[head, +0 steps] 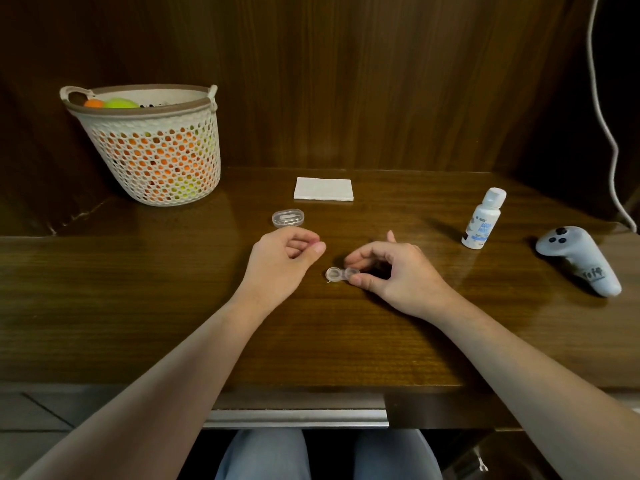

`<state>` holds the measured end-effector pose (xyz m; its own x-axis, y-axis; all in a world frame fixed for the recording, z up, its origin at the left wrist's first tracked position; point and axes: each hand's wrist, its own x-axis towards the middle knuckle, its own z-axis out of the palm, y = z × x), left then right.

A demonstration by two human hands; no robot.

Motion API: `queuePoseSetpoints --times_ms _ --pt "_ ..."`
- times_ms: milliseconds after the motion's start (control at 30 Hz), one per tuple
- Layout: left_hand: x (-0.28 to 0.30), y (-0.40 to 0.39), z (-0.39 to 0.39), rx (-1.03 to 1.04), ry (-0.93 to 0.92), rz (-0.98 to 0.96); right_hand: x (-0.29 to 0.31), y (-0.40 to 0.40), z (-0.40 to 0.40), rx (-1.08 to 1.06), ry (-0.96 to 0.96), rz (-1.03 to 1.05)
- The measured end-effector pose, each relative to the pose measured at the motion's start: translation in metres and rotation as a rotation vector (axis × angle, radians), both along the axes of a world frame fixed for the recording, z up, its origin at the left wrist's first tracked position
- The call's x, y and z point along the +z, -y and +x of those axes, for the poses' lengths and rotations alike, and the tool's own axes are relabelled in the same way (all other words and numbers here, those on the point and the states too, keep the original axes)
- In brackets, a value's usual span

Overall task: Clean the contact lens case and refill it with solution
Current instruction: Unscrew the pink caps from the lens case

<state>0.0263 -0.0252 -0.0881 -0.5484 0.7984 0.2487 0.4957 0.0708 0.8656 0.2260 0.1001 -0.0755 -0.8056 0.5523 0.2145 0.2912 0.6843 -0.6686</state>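
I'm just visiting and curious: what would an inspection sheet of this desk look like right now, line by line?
Surface: dark wooden desk, glossy, no spills seen.
Job's things: clear contact lens case lying on the desk, left well uncapped; solution bottle upright, cap on; folded white tissue lying flat; small clear oval box, closed.
Clutter: mesh basket holding orange and green balls; grey handheld controller at the right.
Hands: right hand pinches the case's right end; left hand curled beside the case, whether it holds anything is hidden.
Cables: white cable hanging along the right wall.
Surroundings: wood-panelled back wall; the person's knees below the desk.
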Motion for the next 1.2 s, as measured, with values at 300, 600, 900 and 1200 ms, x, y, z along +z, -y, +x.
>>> queuePoseSetpoints --times_ms 300,600,900,1200 --pt "-0.002 0.001 -0.002 -0.014 -0.018 0.015 0.001 0.001 0.001 -0.005 0.011 0.009" --pt "-0.004 0.0 0.005 0.027 -0.264 -0.125 0.001 0.002 0.001 -0.011 0.007 0.002" --pt "-0.003 0.003 0.001 0.015 -0.208 -0.12 0.001 0.001 0.0 -0.01 0.003 -0.01" --pt "0.0 0.023 0.002 -0.065 -0.012 0.023 0.002 0.002 0.0 0.0 -0.029 -0.009"
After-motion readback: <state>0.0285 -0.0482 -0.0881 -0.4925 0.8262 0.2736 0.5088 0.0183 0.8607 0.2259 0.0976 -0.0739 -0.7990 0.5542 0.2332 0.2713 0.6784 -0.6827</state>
